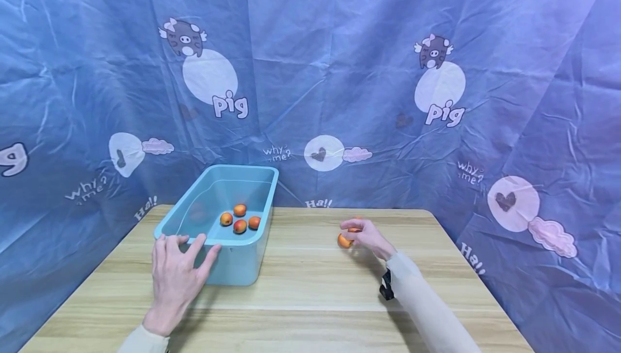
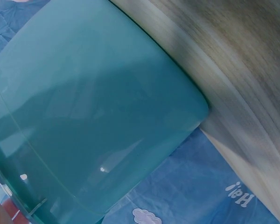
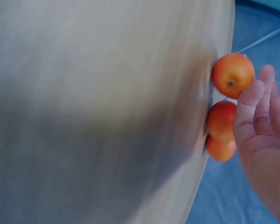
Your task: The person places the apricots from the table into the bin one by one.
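Wood-grain tabletop (image 1: pixel 301 310), blue pig-printed cloth (image 1: pixel 301 83) behind; your left hand (image 1: pixel 176 276) rests relaxed fingers on a turquoise plastic bin (image 1: pixel 233 268) of four round orange fruits (image 1: pixel 240 227); your right hand (image 1: pixel 370 237), fingers loose, partly hides three tabletop fruits (image 3: pixel 232 72).

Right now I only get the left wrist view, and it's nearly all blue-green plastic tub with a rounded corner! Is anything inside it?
Observer: Yes, the head view shows four rounded, orange-red fruits inside the tub.
Operator: Cool! Is that all of them?
Observer: No, the right wrist view shows three loose orange-red fruits on the pale wood-grain table.
Operator: Ooh, is somebody grabbing those?
Observer: Not gripping them: the bare right hand is right beside them, its fingers holding none.
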Demonstrator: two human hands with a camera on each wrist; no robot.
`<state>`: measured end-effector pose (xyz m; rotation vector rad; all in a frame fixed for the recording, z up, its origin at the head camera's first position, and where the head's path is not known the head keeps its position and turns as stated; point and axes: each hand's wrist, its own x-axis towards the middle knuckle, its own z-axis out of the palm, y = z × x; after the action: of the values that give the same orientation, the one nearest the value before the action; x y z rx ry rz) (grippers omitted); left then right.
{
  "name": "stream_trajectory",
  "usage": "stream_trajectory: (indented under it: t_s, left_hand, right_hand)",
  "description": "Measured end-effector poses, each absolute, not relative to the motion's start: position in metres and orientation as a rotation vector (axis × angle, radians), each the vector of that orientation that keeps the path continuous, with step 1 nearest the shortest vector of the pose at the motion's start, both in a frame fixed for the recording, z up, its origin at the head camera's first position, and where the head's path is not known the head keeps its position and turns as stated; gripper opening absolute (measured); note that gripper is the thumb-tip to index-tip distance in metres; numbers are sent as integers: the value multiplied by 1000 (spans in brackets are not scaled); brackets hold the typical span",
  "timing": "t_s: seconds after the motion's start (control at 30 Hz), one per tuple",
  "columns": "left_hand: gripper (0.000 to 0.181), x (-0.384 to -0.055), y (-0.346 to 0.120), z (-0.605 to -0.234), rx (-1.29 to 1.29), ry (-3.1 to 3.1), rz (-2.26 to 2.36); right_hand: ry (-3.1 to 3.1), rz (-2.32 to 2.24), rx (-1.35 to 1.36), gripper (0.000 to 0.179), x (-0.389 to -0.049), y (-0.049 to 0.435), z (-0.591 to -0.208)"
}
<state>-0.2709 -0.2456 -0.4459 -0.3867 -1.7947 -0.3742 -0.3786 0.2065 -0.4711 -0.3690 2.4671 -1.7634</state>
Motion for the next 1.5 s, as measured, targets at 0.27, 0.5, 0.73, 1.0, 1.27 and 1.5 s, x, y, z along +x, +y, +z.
stream_trajectory:
  t_s: [0.27, 0.5, 0.73, 1.0, 1.27, 1.5]
  left_hand:
    - [56, -271, -246, -447, -384, -1796, -373]
    - [55, -271, -246, -447, -383, -1791, -375]
    - [55, -271, -246, -448, -377, -1807, -385]
    - [55, -271, -246, -447, -388, -1792, -373]
    - [55, -272, -244, -447, -398, -1799, -376]
    - [56, -271, -245, -448, -381, -1808, -380]
  right_hand:
    - [2432, -1736, -291, 44, -377, 211, -481]
    - [2484, -1620, -420, 41, -376, 207, -487]
    - [2501, -1507, -477, 45, -377, 206, -488]
    - [2512, -1467, -483, 48, -376, 206, -488]
    - [2504, -1500, -523, 48, -377, 204, -490]
    - [2412, -1544, -597, 47, -380, 192, -488]
